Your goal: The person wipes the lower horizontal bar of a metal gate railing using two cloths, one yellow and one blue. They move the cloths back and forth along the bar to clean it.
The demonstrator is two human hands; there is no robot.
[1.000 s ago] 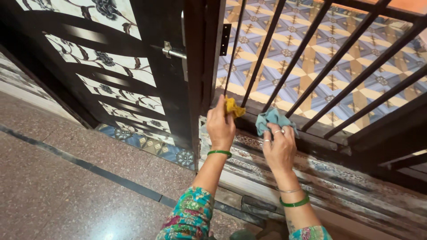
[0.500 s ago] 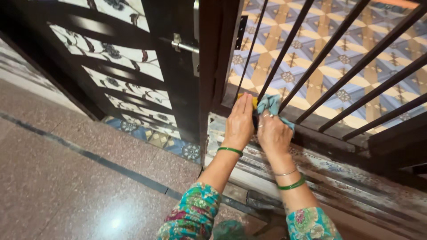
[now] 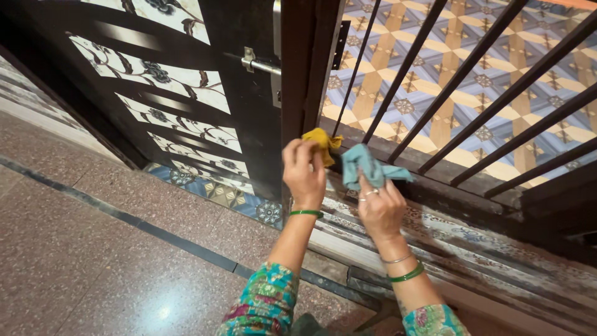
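Left hand [image 3: 303, 171] just left of right hand [image 3: 380, 208], small crumpled yellow cloth [image 3: 321, 142] above the left, crumpled light-blue cloth [image 3: 365, 167] above the right, slanted dark metal window bars [image 3: 460, 74] beyond both, dark wooden sill [image 3: 472, 186] right of the hands, dark panelled wooden door [image 3: 186, 93] to their left, polished speckled stone floor [image 3: 93, 249] below left.

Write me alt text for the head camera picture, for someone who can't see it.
Seen from above, a person's left hand holds a yellow cloth and the right hand a light blue cloth at the bottom rail of a dark barred gate. A dark door with floral panels stands to the left.
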